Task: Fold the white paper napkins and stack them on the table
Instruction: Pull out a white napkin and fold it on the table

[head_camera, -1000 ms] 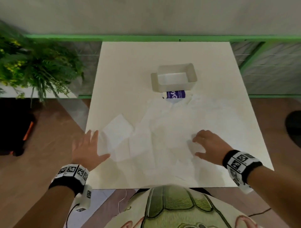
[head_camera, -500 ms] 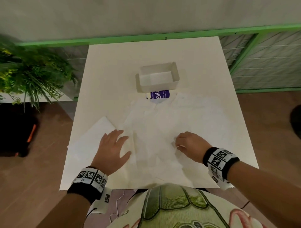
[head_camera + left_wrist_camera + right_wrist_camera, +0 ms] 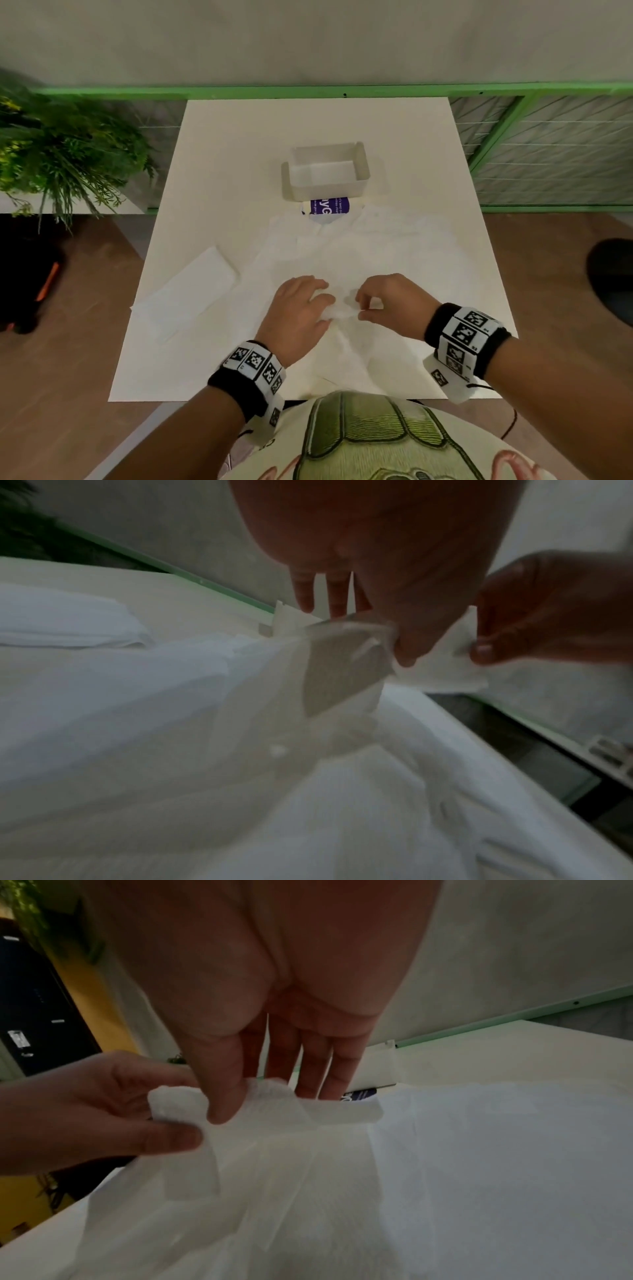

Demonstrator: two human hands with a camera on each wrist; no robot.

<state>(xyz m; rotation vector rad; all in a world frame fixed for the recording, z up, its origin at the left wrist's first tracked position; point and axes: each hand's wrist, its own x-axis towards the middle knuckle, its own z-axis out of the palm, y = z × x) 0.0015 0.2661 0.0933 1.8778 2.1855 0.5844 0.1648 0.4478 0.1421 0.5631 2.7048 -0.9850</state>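
Loose white napkins (image 3: 359,253) lie spread over the middle of the white table (image 3: 239,137). One folded napkin (image 3: 191,294) lies apart near the table's left edge. My left hand (image 3: 325,308) and right hand (image 3: 359,305) meet over the near middle of the pile. Both pinch the raised edge of one napkin (image 3: 339,310) between thumb and fingers. In the left wrist view the left thumb and fingers hold the napkin (image 3: 342,664), and the right hand (image 3: 479,647) pinches its far corner. In the right wrist view the right hand (image 3: 229,1104) and left hand (image 3: 185,1123) hold the same napkin (image 3: 274,1110).
A white open box (image 3: 325,185) stands behind the pile, with a purple-labelled packet (image 3: 329,207) against its front wall. A green plant (image 3: 61,154) stands to the left of the table. A green rail (image 3: 308,90) runs behind it, and wood floor lies on both sides.
My left hand left the folded napkin at the left and came to the centre. My right hand shifted left to meet it, and both now pinch one napkin.
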